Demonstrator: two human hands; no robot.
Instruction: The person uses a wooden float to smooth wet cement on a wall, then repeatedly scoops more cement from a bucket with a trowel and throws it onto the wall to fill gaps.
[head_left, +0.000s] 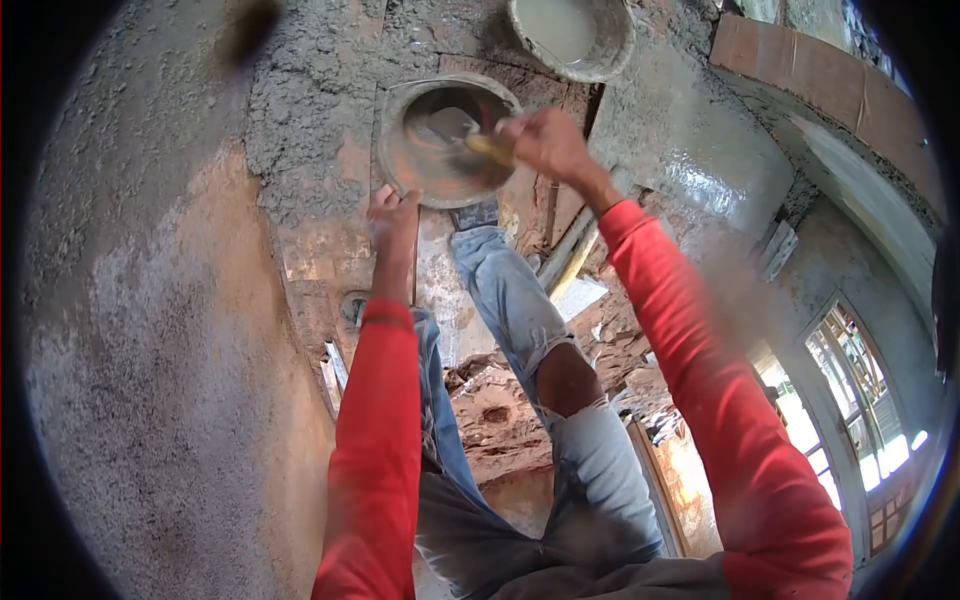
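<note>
A round bucket (388, 150) with a mud-stained rim stands in front of me, murky grey-brown liquid inside it. My left hand (393, 212) has its fingers on the near left part of that rim, gripping it. My right hand (548, 143) is closed around a yellow-handled tool (488, 150) over the right side of the bucket. Motion smears the tool, and its working end cannot be told from the grey patch (450, 122) in the liquid, which may be a reflection.
A second bucket (570, 35) with greyish liquid stands farther off to the right. Rough wet mortar (310, 120) lies at the upper left, beside a plastered wall (160, 400). Wet smooth cement (700, 170) is at the right. Planks (572, 262) and rubble (500, 410) lie around my legs.
</note>
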